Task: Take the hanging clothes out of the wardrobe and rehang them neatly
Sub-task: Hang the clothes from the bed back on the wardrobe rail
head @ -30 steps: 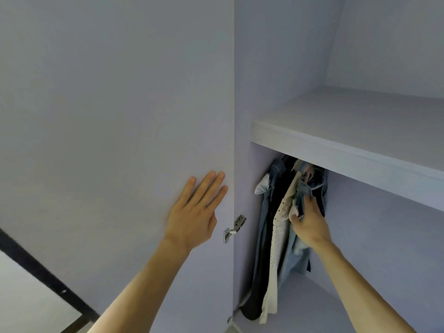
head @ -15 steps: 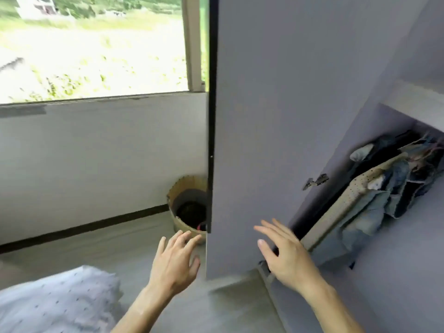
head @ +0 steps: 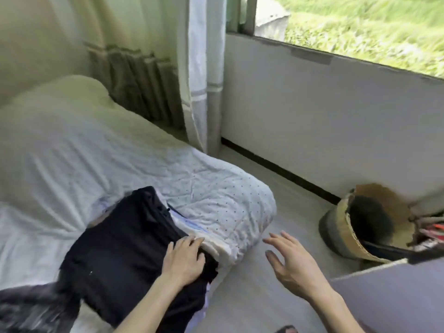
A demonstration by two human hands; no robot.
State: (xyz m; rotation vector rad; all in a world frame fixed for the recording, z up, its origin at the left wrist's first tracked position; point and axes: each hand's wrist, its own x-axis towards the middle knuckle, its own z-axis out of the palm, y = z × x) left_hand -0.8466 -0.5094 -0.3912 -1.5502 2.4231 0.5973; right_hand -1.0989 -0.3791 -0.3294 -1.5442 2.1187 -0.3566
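Observation:
A black garment lies spread over the near corner of a bed covered in a dotted white sheet. My left hand rests flat on the garment's right edge, fingers straight, next to a light cloth layer beneath it. My right hand hovers open above the floor to the right of the bed, fingers spread, holding nothing. The wardrobe's interior and the hanging clothes are out of sight; only a strip of grey wardrobe door shows at the lower right.
A woven basket with dark contents stands on the floor by the white wall under the window. Curtains hang behind the bed. A fuzzy dark cloth lies at the lower left. Pale floor runs between bed and door.
The view has swung left from the wardrobe to the bed. My left hand left the door and now rests on the black garment; my right hand let go of the hanging clothes.

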